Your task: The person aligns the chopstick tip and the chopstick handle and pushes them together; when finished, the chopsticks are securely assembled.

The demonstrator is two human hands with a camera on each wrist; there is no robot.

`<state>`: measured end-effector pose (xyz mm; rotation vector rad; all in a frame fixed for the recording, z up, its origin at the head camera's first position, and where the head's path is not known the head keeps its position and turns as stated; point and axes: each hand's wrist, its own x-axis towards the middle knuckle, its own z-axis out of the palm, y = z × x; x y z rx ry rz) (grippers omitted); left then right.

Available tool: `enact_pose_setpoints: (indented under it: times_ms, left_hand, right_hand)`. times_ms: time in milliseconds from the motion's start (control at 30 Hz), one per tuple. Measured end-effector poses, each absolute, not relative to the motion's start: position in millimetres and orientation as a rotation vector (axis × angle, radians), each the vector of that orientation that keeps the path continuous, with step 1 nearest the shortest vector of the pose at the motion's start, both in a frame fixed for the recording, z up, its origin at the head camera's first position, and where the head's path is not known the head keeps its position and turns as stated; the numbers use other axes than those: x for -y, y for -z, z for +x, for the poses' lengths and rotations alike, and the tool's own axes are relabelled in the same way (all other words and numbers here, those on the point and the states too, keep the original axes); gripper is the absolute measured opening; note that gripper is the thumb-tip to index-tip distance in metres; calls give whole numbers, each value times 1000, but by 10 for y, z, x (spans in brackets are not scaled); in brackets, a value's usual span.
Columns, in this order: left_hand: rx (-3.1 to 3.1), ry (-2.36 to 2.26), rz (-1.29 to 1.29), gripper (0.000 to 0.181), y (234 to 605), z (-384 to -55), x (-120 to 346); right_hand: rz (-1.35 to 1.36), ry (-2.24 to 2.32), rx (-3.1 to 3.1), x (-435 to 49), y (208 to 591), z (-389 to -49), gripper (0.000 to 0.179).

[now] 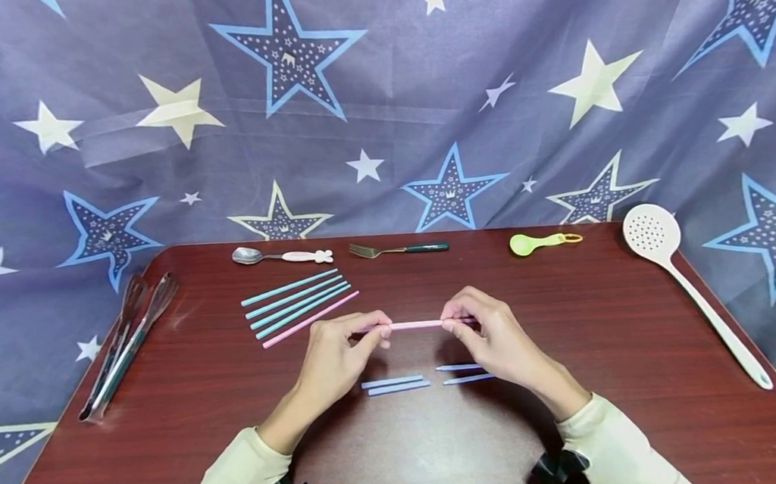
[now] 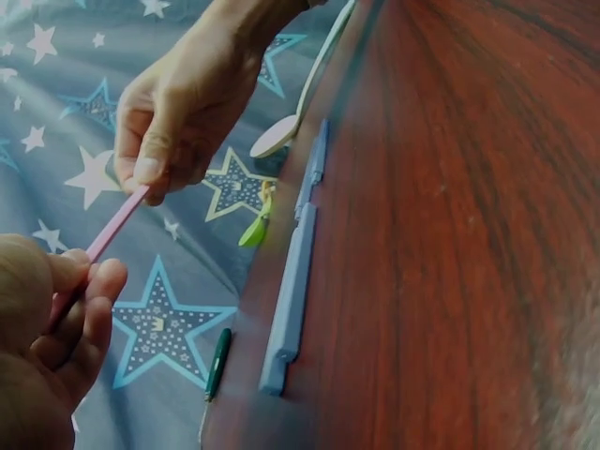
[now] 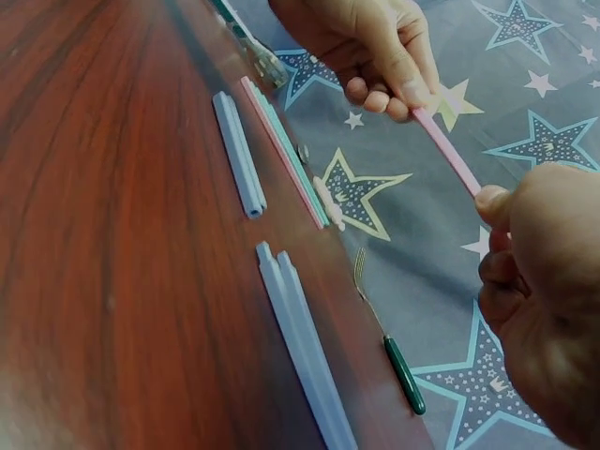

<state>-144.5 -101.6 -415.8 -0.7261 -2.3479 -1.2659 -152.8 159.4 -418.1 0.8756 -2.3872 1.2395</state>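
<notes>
Above the middle of the table, both hands hold one pink chopstick (image 1: 416,324) level. My left hand (image 1: 338,350) pinches its left part between thumb and fingers; my right hand (image 1: 505,339) pinches its right part, and the ends are partly hidden. Below them lie two short blue chopstick pieces (image 1: 399,388) on the left. Two more blue pieces (image 1: 463,380), with narrowed tips, lie to the right, partly covered by the right hand. Beyond the left hand, another pink chopstick (image 1: 310,320) lies slanted beside several teal chopsticks (image 1: 300,307).
Along the back edge lie a spoon (image 1: 300,256), a fork (image 1: 423,247) and a green measuring spoon (image 1: 525,244). Metal tongs (image 1: 124,361) lie at the left edge, a white skimmer (image 1: 708,312) at the right. A star-patterned cloth (image 1: 375,83) hangs behind the table.
</notes>
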Motion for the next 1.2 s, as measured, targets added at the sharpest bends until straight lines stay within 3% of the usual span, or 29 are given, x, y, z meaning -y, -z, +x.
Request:
enact_pose_setpoints:
  times_ms: [600,1200]
  left_hand:
    - [2511,1106,-657,9,4101,-1463,1290]
    - [2472,914,-344,12,4348,-1383,1897]
  right_hand:
    - [841,-1307,2362,-1716,4308,-1621,14]
    - [795,-1330,2613,-1996,4526,-1472,15]
